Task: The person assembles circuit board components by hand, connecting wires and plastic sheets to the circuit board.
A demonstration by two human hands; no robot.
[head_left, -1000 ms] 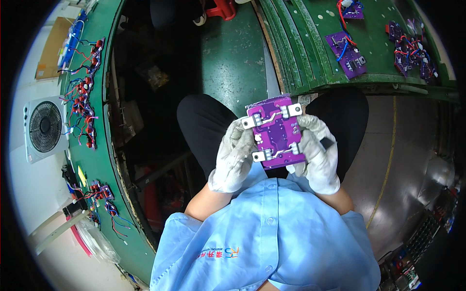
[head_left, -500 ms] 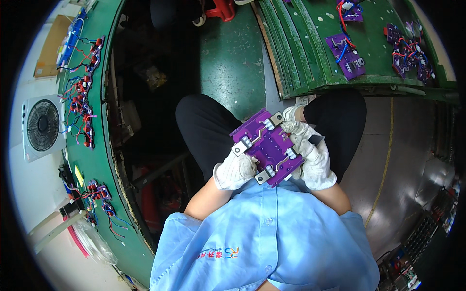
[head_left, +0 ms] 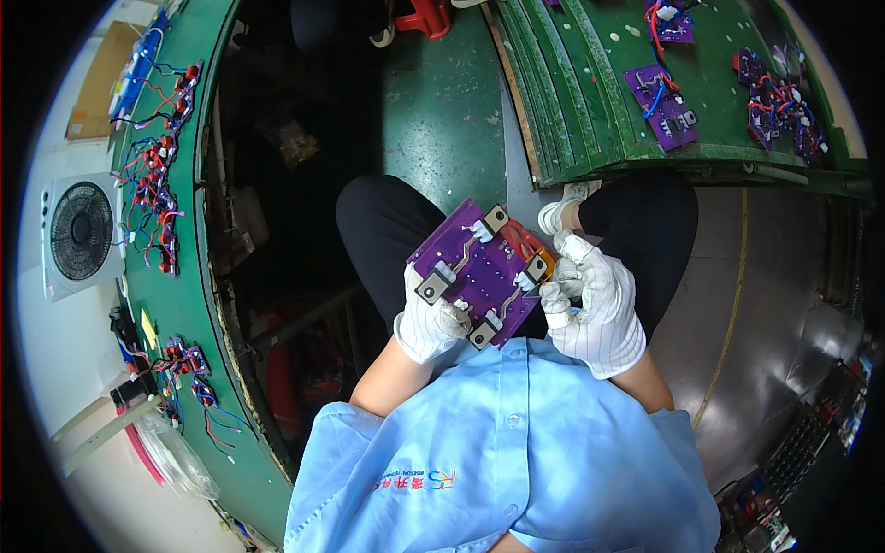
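purple circuit board (head_left: 479, 273): tilting over the lap, held between both gloved hands.
left hand (head_left: 429, 323): gripping the board's lower left edge.
right hand (head_left: 590, 300): curling at the board's right edge, fingers touching it.
green benches (head_left: 590, 101): carrying more purple boards.

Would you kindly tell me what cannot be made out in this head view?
- Underside of the purple circuit board: faces away.
- Left hand fingertips: behind the board.
- What the right hand pinches: glove hides it.
- Boards on the green bench: too small for detail.
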